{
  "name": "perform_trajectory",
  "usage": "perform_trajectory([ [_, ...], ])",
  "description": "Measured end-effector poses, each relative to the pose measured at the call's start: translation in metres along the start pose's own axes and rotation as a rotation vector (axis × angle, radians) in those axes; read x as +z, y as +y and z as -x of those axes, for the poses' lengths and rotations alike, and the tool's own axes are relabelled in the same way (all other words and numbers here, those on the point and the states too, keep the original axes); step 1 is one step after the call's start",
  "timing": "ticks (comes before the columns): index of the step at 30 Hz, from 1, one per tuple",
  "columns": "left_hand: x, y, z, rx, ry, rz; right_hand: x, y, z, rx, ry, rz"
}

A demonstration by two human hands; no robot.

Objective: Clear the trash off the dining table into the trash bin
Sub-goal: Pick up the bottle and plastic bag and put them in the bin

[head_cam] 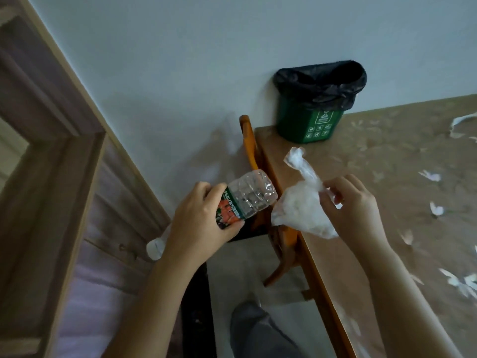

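The left hand (204, 218) is wrapped round a crumpled clear bottle (247, 197), fingers curled over its red and green label. The bottle's base points up and to the right, toward the table's (361, 156) near-left edge. It is held in the air beside the table, not over it.

The right hand (353, 202) pinches a clear plastic bag (302, 210) by its twisted neck, thumb and fingers closed on it. The bag's round body hangs to the left over the table edge, just beside the bottle's base. Its loose top sticks up toward the bin (309, 120).

The green bin stands on the table's far-left corner against the wall, well beyond both hands. A black liner (320, 78) is folded over its rim.

White paper scraps (436, 209) lie scattered over the right part of the table. A wooden chair (249, 140) stands against the table's left side. A door (51, 151) with a wooden frame fills the left.
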State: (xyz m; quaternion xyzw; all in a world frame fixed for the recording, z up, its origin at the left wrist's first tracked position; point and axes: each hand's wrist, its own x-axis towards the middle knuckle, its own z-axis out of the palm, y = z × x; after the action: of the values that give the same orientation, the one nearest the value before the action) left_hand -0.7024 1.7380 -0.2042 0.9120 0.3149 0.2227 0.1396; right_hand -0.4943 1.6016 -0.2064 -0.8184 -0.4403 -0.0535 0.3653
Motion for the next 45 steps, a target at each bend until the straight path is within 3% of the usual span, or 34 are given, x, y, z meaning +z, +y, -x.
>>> perform_trajectory([
  [9, 0.021, -0.026, -0.164, 0.147, -0.022, 0.008, 0.026, 0.038, -0.124, 0.103, 0.128, 0.056],
  [17, 0.028, -0.050, -0.287, 0.278, -0.010, 0.012, 0.040, 0.047, -0.237, 0.088, 0.241, 0.116],
  [28, 0.032, -0.085, -0.397, 0.380, -0.048, 0.081, 0.055, 0.063, -0.375, 0.139, 0.306, 0.192],
  [31, 0.036, -0.090, -0.412, 0.386, -0.056, 0.105, 0.066, 0.072, -0.393, 0.150, 0.273, 0.209],
  [36, 0.044, -0.092, -0.431, 0.429, -0.060, 0.130, 0.078, 0.088, -0.393, 0.267, 0.011, 0.252],
  [45, 0.080, -0.056, -0.466, 0.520, -0.153, 0.196, 0.072, 0.084, -0.340, 0.357, 0.177, 0.309],
])
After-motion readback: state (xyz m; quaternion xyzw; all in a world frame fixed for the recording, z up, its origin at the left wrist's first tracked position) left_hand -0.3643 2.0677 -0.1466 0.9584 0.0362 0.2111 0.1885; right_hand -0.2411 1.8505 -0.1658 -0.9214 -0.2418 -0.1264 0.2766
